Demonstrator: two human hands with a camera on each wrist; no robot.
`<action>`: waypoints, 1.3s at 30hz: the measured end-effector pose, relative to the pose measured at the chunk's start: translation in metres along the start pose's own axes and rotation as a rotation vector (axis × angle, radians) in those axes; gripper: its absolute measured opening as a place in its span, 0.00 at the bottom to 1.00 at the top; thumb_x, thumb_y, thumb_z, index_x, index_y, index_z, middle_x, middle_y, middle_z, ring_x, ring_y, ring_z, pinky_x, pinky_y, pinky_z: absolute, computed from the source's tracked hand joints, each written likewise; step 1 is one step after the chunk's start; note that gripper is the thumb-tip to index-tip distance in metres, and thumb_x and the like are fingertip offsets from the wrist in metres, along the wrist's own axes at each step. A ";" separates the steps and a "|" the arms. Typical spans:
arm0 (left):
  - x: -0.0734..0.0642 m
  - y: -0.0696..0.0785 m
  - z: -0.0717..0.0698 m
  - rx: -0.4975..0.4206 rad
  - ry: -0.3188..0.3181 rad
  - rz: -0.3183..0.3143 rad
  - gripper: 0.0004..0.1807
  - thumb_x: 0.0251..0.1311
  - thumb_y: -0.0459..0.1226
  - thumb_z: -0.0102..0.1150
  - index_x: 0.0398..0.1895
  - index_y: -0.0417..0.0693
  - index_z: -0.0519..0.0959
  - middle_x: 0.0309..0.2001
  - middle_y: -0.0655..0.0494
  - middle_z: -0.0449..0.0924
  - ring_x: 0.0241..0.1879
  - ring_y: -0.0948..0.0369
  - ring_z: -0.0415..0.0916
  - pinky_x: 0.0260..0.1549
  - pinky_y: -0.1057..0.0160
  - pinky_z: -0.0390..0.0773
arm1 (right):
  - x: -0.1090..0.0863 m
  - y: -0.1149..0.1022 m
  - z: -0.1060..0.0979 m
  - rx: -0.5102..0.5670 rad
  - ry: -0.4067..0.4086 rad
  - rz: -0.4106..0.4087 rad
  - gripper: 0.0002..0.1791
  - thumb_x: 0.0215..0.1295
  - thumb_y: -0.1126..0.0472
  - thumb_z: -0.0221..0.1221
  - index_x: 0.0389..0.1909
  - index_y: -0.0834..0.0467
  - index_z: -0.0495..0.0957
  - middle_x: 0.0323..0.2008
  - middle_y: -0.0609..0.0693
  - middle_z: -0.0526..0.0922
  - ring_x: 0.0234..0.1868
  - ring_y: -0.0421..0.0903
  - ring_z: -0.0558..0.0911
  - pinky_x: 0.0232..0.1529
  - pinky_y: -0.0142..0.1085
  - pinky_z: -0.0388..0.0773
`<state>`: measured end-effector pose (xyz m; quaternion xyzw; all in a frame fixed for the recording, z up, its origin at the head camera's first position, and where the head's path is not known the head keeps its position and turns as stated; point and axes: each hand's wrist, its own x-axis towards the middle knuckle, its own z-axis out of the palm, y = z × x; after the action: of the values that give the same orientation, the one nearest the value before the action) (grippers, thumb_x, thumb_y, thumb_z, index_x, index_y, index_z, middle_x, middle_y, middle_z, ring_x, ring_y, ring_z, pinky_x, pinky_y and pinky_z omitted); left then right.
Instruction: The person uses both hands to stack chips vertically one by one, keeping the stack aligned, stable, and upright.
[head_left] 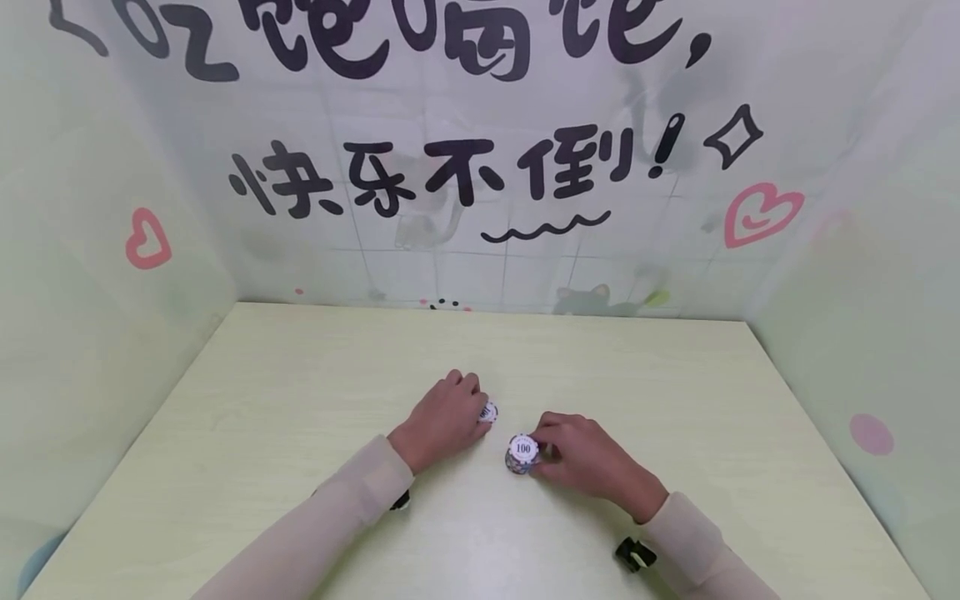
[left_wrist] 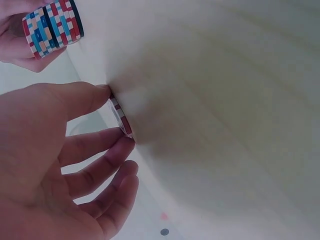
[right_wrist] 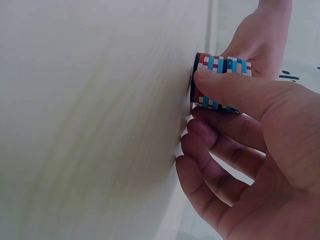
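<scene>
My left hand [head_left: 446, 421] pinches a single poker chip [head_left: 489, 412] between thumb and fingertips, low at the tabletop. That chip [left_wrist: 120, 117] shows a red-and-white edge in the left wrist view. To its right and nearer to me, my right hand [head_left: 588, 454] holds a stack of poker chips [head_left: 522, 450] with thumb and fingers on its side. The top chip is white and marked 100. Layers of red, blue, white and black chips [right_wrist: 214, 62] show along the stack's edge in the right wrist view. The stack stands upright on the table, apart from the left hand's chip.
The pale wood-look table [head_left: 360, 358] is bounded at the back by a white printed sheet [head_left: 405, 275] with dark lettering. Similar sheets hang at both sides. Black pieces [head_left: 636, 554] sit by the wrists.
</scene>
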<state>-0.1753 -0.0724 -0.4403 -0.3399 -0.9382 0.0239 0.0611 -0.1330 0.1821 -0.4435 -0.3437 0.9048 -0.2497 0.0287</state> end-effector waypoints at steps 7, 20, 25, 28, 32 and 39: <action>0.002 -0.001 -0.001 -0.020 -0.036 -0.033 0.22 0.73 0.50 0.71 0.46 0.36 0.88 0.44 0.45 0.83 0.42 0.51 0.76 0.45 0.54 0.83 | 0.002 0.001 0.000 -0.013 -0.001 -0.008 0.07 0.64 0.65 0.77 0.40 0.56 0.89 0.36 0.42 0.81 0.32 0.37 0.75 0.33 0.30 0.74; -0.002 -0.003 -0.001 -0.062 -0.022 -0.037 0.20 0.68 0.48 0.67 0.34 0.37 0.82 0.33 0.48 0.79 0.35 0.52 0.73 0.40 0.53 0.80 | 0.001 0.000 0.000 -0.002 0.003 -0.015 0.08 0.64 0.65 0.77 0.40 0.56 0.89 0.36 0.42 0.81 0.31 0.37 0.75 0.33 0.30 0.75; -0.004 -0.003 -0.002 -0.091 0.019 -0.022 0.19 0.67 0.48 0.64 0.29 0.41 0.77 0.28 0.52 0.73 0.31 0.54 0.69 0.35 0.56 0.76 | 0.000 0.000 -0.001 -0.003 0.003 -0.008 0.08 0.64 0.64 0.78 0.41 0.55 0.90 0.35 0.41 0.81 0.31 0.35 0.74 0.33 0.30 0.74; -0.005 -0.003 -0.005 -0.107 0.032 -0.011 0.19 0.67 0.48 0.63 0.30 0.41 0.78 0.27 0.52 0.72 0.31 0.55 0.68 0.34 0.57 0.75 | 0.000 0.000 -0.001 -0.005 0.003 -0.006 0.07 0.64 0.64 0.77 0.41 0.55 0.90 0.35 0.41 0.81 0.31 0.35 0.74 0.33 0.30 0.74; -0.008 -0.003 -0.008 -0.135 0.037 -0.010 0.19 0.67 0.48 0.61 0.34 0.39 0.80 0.28 0.53 0.72 0.30 0.56 0.68 0.33 0.57 0.74 | 0.000 0.000 -0.001 0.000 0.005 -0.005 0.07 0.64 0.64 0.77 0.41 0.56 0.90 0.35 0.40 0.81 0.31 0.36 0.75 0.33 0.30 0.74; -0.012 -0.002 -0.009 -0.226 0.049 -0.019 0.18 0.64 0.48 0.58 0.35 0.40 0.81 0.29 0.54 0.75 0.30 0.57 0.69 0.34 0.58 0.75 | 0.000 0.001 0.000 0.005 0.010 -0.003 0.07 0.64 0.64 0.77 0.41 0.56 0.90 0.35 0.41 0.80 0.31 0.36 0.75 0.33 0.30 0.74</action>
<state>-0.1661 -0.0816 -0.4327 -0.3360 -0.9364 -0.0908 0.0456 -0.1331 0.1826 -0.4440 -0.3439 0.9037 -0.2539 0.0247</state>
